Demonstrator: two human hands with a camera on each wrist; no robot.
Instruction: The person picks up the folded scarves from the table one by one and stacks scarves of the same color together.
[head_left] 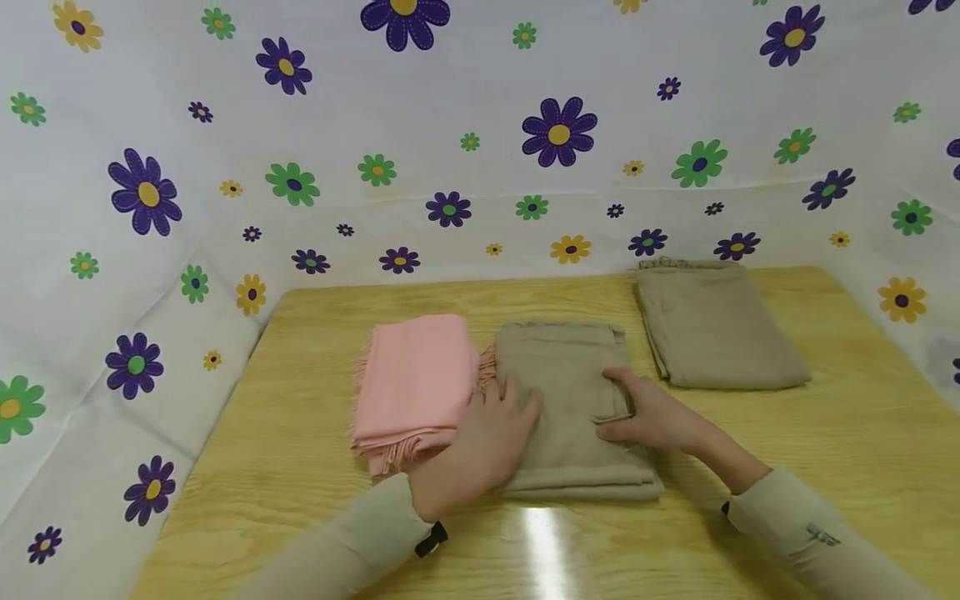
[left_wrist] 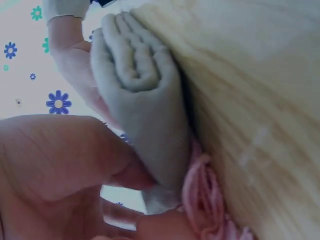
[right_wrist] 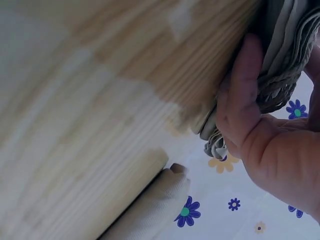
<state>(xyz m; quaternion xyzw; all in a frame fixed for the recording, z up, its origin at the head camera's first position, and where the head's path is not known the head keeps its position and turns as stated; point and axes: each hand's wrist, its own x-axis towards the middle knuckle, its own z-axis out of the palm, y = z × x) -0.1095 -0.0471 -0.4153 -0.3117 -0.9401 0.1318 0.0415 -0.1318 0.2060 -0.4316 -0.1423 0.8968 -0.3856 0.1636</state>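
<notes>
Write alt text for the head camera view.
Two hands rest on a folded beige scarf at the middle of a wooden table: left hand flat, right hand pinching its edge. A folded pink scarf lies beside it, another beige scarf behind.

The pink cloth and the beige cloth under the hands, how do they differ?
The pink cloth is pink with fringe showing along its edges; the middle beige cloth is plain tan. The pink cloth lies beside the left hand. The beige cloth has the left hand resting on it and the right hand gripping its edge. Both are folded on the table.
</notes>
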